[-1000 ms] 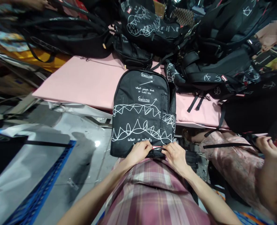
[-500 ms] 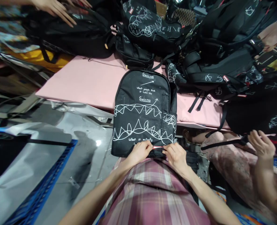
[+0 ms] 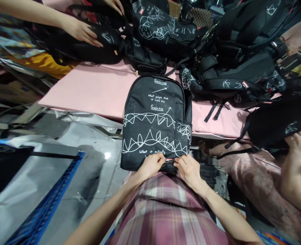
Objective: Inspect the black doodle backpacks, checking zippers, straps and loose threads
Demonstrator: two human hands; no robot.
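Observation:
A black backpack [image 3: 145,132] with white writing and looping scribbles lies face up, its top on the pink tabletop and its bottom edge against my lap. At that lower edge my left hand [image 3: 152,165] is closed, thumb and fingers pinching the backpack's edge beside a thin red strip [image 3: 169,159]. Just right of the strip, my right hand [image 3: 188,169] is closed in a pinch around something small and dark near the edge. Its fingers cover most of what they grip. The side opening at the backpack's upper right gapes slightly.
More black backpacks [image 3: 163,27] are piled along the back of the pink table [image 3: 94,88]. Another person's hand [image 3: 85,32] rests on a bag at upper left. At right, a co-worker's hand [image 3: 298,141] holds another backpack [image 3: 275,115]. A blue crate [image 3: 55,190] stands lower left.
My right hand has moved slightly left toward my left hand, and less of the red strip shows. The upper-left person's arm reaches farther right; the right-hand co-worker's hand has shifted up and right.

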